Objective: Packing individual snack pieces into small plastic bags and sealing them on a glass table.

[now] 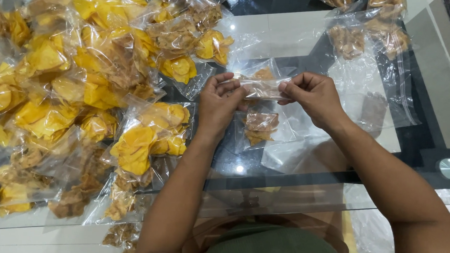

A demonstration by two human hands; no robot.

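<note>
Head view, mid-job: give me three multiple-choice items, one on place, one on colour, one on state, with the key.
1. Where does the pile of filled bags lie?
A. left of the hands
B. right of the hands
C. on the floor

2. What colour are most chips in that pile?
A. green
B. yellow
C. white

3. How is the small bag held?
A. by one hand
B. by neither hand
C. pinched at its top by both hands

Key: 1 A, the pile fills the glass table's left side; 2 B, yellow dominates, with some brown; 3 C, left hand and right hand each pinch an end.
</note>
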